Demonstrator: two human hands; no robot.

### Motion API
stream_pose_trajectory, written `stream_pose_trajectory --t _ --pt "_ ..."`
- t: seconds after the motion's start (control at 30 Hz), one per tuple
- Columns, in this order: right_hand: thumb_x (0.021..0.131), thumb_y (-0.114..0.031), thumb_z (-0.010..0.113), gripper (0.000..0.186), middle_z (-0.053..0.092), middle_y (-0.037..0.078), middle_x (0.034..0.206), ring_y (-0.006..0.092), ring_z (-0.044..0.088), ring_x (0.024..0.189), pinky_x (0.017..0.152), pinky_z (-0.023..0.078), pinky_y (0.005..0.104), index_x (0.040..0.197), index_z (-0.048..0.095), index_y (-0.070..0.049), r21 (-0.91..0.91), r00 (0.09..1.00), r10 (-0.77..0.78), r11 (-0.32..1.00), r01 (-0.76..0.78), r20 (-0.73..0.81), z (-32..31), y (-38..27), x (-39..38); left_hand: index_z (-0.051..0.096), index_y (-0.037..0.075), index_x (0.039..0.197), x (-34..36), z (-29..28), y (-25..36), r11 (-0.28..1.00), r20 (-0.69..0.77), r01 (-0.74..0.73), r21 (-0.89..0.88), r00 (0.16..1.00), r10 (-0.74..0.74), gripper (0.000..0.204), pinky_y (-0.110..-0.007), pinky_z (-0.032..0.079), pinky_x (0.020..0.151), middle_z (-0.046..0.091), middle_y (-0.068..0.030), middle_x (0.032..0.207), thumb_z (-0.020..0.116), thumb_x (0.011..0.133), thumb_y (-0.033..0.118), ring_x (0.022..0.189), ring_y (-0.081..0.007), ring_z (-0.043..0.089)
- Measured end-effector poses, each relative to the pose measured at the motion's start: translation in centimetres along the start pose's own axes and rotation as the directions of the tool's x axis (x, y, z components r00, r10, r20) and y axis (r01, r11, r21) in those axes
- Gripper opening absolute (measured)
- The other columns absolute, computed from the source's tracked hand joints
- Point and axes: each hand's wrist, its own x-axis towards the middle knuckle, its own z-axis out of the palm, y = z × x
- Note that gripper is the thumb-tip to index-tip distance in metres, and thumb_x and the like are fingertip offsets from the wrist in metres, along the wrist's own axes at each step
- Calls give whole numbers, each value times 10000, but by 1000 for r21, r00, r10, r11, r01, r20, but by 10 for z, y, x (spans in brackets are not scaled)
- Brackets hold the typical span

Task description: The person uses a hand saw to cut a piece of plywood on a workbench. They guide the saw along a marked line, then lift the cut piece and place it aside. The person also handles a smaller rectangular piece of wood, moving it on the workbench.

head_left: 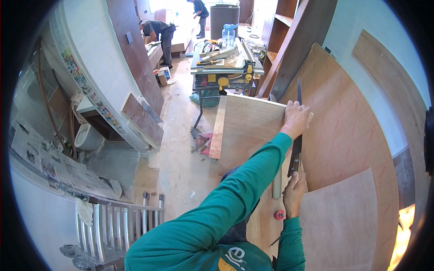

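Note:
A large wooden panel (255,128) stands on edge in front of me, its pale top edge running toward my left hand (296,118). That hand is closed over the panel's right end, and a bit of pale wood shows past the fingers. A handsaw (296,151) with a long dark blade passes by the left hand, its narrow tip pointing away from me. Nearer my body, my right hand (294,193) is closed around the saw's handle, which the fingers mostly hide. The left hand covers the spot where blade and wood come closest.
Plywood sheets (339,217) lean along the right wall. Ahead stands a table saw (221,74) heaped with tools. A red tape measure (279,215) lies near my right arm. A metal ladder (120,226) is at lower left. Two people work in the far background.

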Motion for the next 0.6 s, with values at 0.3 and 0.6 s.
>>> stream_pose_trajectory --t 0.3,0.6 --pt "1131 -387 437 403 458 -3 707 60 433 464 407 405 260 1278 533 -23 6 1000 4 1000 -4 18 2 3 0 711 143 1021 0 -3 -1 999 15 35 -18 999 -35 388 -434 394 910 728 -39 1014 853 738 368 1036 -257 621" --pt "1120 -297 454 385 647 213 997 311 644 861 766 498 405 1374 509 -13 -6 991 106 994 -106 77 -8 -18 -2 727 150 1037 4 10 -4 997 -22 38 65 999 -37 416 -494 422 915 726 -44 1013 772 794 485 988 -272 648"
